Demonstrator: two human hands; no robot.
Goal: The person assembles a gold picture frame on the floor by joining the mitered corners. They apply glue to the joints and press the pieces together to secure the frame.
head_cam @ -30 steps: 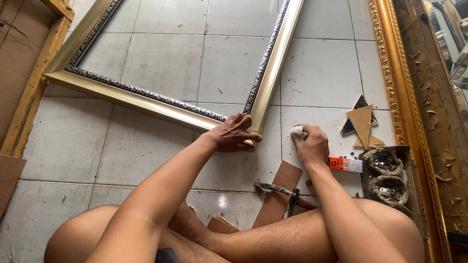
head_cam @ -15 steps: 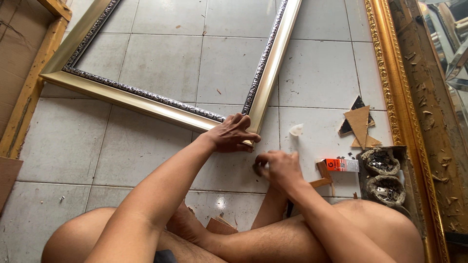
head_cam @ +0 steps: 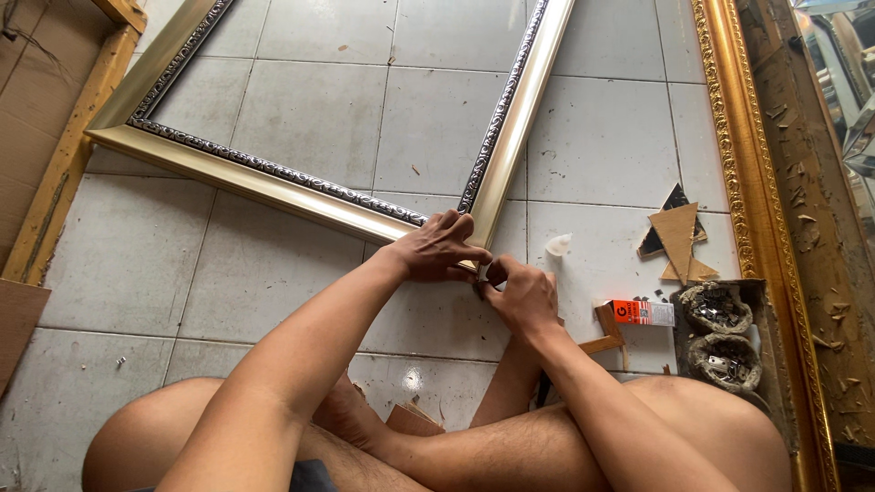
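Observation:
A gold picture frame (head_cam: 264, 173) with a dark patterned inner edge lies flat on the tiled floor. My left hand (head_cam: 439, 248) presses down on its near corner, fingers curled over the joint. My right hand (head_cam: 519, 292) is against the same corner from the right, fingers pinched at the frame's end; whatever small thing it pinches is hidden. A small white cap-like piece (head_cam: 558, 244) lies on the tile just right of the corner.
An orange and white glue box (head_cam: 643, 312) lies to the right, beside two round holders of metal clips (head_cam: 715, 310). Triangular cardboard pieces (head_cam: 679, 232) lie farther back. A large ornate gold frame (head_cam: 729, 164) runs along the right. A wooden frame (head_cam: 64, 155) is at left.
My right hand left the white piece by the glue box, dropped toward the floor near my leg, then came up to the frame corner beside my left hand. The left hand stayed put.

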